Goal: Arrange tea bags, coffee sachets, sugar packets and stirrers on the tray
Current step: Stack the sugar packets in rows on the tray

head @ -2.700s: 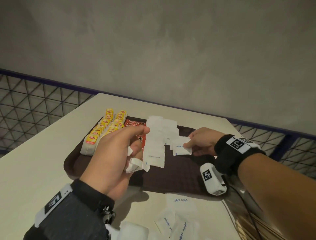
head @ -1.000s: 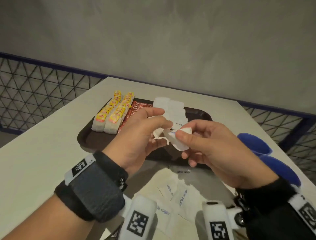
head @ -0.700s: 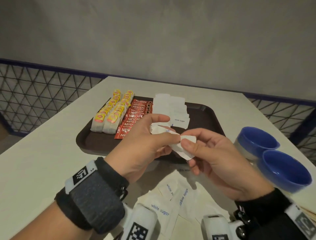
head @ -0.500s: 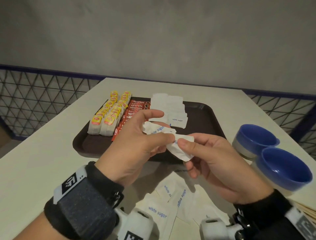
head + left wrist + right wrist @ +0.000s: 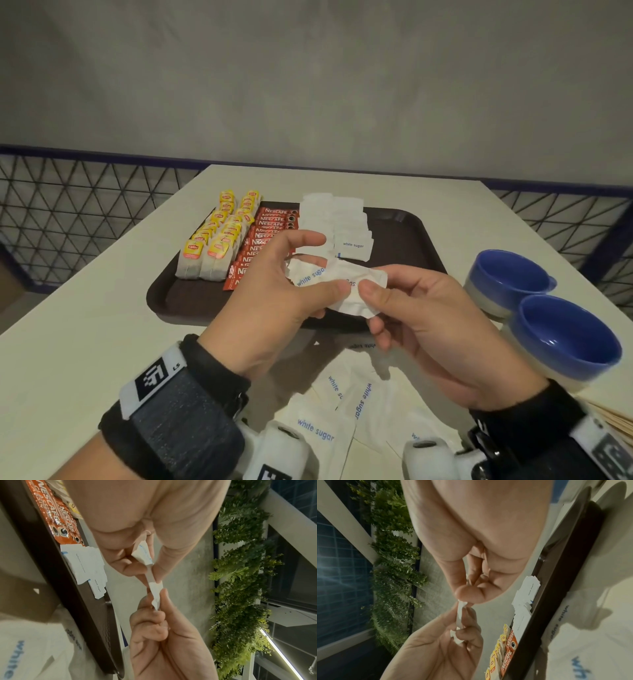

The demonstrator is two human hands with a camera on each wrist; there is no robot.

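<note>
A dark brown tray [image 5: 411,240] holds two rows of yellow-tagged tea bags [image 5: 212,246], a row of red coffee sachets [image 5: 270,222] and white sugar packets [image 5: 342,219]. Above its near edge my left hand [image 5: 329,289] pinches a small bundle of sugar packets [image 5: 308,275] between thumb and fingers. My right hand [image 5: 371,298] pinches the end of one packet [image 5: 363,274] of that bundle. The wrist views show the same packet [image 5: 154,588] [image 5: 459,615] stretched between the two hands. More loose sugar packets [image 5: 342,404] lie on the table beneath my wrists.
Two blue cups [image 5: 507,274] [image 5: 565,335] stand on the table right of the tray. Wooden stirrers [image 5: 616,418] show at the lower right edge. The tray's right half is bare. A wire fence [image 5: 68,212] runs behind the white table [image 5: 85,325].
The right hand has left the packet that it laid on the tray and come back to the left hand's bundle, where it pinches a packet. Over the last half second both hands stay almost still.
</note>
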